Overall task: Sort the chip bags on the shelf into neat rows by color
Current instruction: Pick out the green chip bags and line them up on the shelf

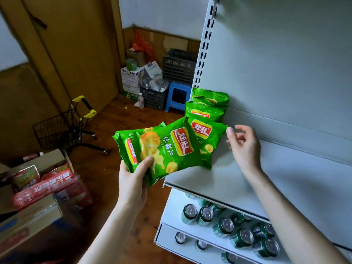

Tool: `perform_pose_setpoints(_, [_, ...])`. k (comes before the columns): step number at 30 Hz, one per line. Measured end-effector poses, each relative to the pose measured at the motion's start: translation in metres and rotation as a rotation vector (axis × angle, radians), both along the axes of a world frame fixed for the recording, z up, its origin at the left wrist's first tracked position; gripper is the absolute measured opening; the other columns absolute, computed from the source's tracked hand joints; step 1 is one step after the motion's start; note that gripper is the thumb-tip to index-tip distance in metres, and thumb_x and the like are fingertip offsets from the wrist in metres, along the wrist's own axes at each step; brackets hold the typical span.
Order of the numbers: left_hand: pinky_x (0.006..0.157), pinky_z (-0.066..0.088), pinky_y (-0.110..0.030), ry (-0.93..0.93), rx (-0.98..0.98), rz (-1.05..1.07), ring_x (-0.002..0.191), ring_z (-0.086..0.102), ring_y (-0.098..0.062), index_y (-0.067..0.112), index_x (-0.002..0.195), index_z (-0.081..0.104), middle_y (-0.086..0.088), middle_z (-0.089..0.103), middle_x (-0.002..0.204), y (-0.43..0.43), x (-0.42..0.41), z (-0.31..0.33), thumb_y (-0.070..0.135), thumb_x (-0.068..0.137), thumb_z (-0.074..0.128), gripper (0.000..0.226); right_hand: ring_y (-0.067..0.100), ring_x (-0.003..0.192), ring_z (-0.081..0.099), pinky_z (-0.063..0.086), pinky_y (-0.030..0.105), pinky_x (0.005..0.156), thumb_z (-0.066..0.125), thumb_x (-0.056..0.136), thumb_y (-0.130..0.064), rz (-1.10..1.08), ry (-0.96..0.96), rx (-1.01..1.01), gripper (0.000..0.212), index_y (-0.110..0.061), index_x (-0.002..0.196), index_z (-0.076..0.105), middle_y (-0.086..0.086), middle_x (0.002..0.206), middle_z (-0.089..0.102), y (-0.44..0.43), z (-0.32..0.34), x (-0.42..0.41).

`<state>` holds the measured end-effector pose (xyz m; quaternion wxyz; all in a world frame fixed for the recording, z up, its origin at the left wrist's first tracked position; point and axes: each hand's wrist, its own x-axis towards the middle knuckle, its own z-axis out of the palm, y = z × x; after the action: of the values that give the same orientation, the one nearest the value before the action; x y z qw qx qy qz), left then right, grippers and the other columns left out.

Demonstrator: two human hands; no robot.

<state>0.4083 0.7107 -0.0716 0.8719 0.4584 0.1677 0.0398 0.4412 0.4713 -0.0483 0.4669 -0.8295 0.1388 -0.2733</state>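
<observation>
My left hand (133,178) grips a stack of green chip bags (162,149) by their lower edge, just off the left front corner of the white shelf (238,178). A row of three more green chip bags (207,115) stands along the shelf's left end, running back to the rear panel. My right hand (243,143) hovers over the shelf with loosely curled fingers, its fingertips right beside the edge of the nearest shelved bag (205,136). It holds nothing.
Green drink cans (224,225) fill the lower shelves. On the floor at left sit a cardboard box with red packages (43,185) and a wire shopping basket (62,126). A blue stool (178,96) and dark crates (179,67) stand in the far corner.
</observation>
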Motion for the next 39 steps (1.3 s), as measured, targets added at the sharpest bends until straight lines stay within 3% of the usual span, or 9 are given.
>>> perform_pose_setpoints(2, [0.055,0.056,-0.024,-0.004,-0.041,-0.034,0.073,0.07,-0.011,0.012,0.112,0.054,-0.005,0.068,0.097,-0.001,0.008,0.004,-0.001,0.086,0.059,0.03,0.013,0.074,0.065,0.051,0.035,0.072,0.065,0.074,-0.047,0.122,0.091,0.171,0.04,-0.016,0.098,0.056,0.004,0.081,0.067,0.024,0.008,-0.017])
perform_pose_setpoints(6, [0.069,0.059,-0.03,-0.038,-0.046,-0.14,0.089,0.068,-0.019,0.013,0.119,0.051,-0.005,0.069,0.103,-0.006,0.015,0.007,0.002,0.082,0.062,0.04,0.012,0.086,0.065,0.055,0.028,0.066,0.069,0.07,-0.03,0.334,0.268,0.664,0.039,-0.02,0.105,0.053,0.002,0.102,0.066,0.077,0.008,-0.037])
perform_pose_setpoints(10, [0.056,0.056,-0.023,-0.102,0.002,-0.233,0.072,0.069,-0.008,0.014,0.112,0.051,0.005,0.07,0.085,0.008,0.019,0.012,0.017,0.071,0.066,0.043,0.014,0.083,0.064,0.055,0.027,0.064,0.069,0.078,-0.006,0.226,0.163,0.574,0.028,-0.022,0.096,0.055,0.0,0.094,0.066,0.078,0.006,-0.041])
perform_pose_setpoints(13, [0.051,0.052,-0.019,-0.094,0.03,-0.246,0.068,0.067,-0.005,0.013,0.113,0.049,0.002,0.067,0.088,0.014,0.022,0.009,0.005,0.079,0.066,0.038,0.019,0.086,0.065,0.056,0.035,0.073,0.071,0.074,-0.003,0.243,0.226,0.521,0.036,-0.021,0.101,0.055,0.003,0.098,0.066,0.072,0.009,-0.05])
perform_pose_setpoints(19, [0.07,0.057,-0.028,-0.039,0.025,-0.225,0.088,0.067,-0.011,0.012,0.122,0.046,-0.001,0.066,0.102,0.008,0.021,-0.002,0.002,0.083,0.065,0.045,0.017,0.085,0.067,0.055,0.036,0.076,0.068,0.067,-0.017,0.103,0.031,0.867,0.048,-0.01,0.111,0.051,0.007,0.098,0.069,0.101,-0.001,-0.078])
perform_pose_setpoints(22, [0.074,0.057,-0.031,-0.053,0.03,-0.244,0.09,0.067,-0.014,0.013,0.119,0.047,-0.001,0.067,0.101,0.009,0.019,-0.001,0.005,0.082,0.067,0.043,0.015,0.076,0.068,0.057,0.03,0.062,0.066,0.078,-0.004,0.09,0.075,0.744,0.026,-0.012,0.097,0.051,0.002,0.089,0.069,0.122,-0.011,-0.083])
perform_pose_setpoints(26, [0.069,0.059,-0.031,-0.088,-0.005,-0.251,0.079,0.069,-0.008,0.016,0.112,0.05,0.003,0.068,0.093,0.03,0.02,0.006,0.009,0.088,0.06,0.027,0.018,0.074,0.064,0.057,0.037,0.062,0.066,0.081,-0.003,-0.071,0.056,0.396,0.028,-0.021,0.09,0.046,0.009,0.091,0.065,0.091,-0.009,-0.064])
perform_pose_setpoints(32, [0.073,0.058,-0.038,-0.032,-0.014,-0.15,0.095,0.064,-0.015,0.019,0.118,0.049,0.003,0.063,0.103,0.065,0.027,0.001,0.023,0.097,0.048,0.021,0.028,0.081,0.06,0.043,0.033,0.065,0.07,0.078,-0.013,-0.038,0.308,-0.123,0.041,-0.007,0.111,0.047,0.006,0.085,0.061,0.062,-0.02,-0.033])
perform_pose_setpoints(39, [0.071,0.057,-0.031,-0.023,0.035,-0.209,0.09,0.063,-0.01,0.026,0.1,0.056,0.004,0.065,0.096,0.077,0.027,-0.002,0.018,0.096,0.049,0.012,0.037,0.096,0.058,0.043,0.035,0.072,0.066,0.082,-0.02,-0.138,0.405,-0.238,0.043,-0.005,0.116,0.043,0.017,0.104,0.063,0.061,-0.024,-0.014])
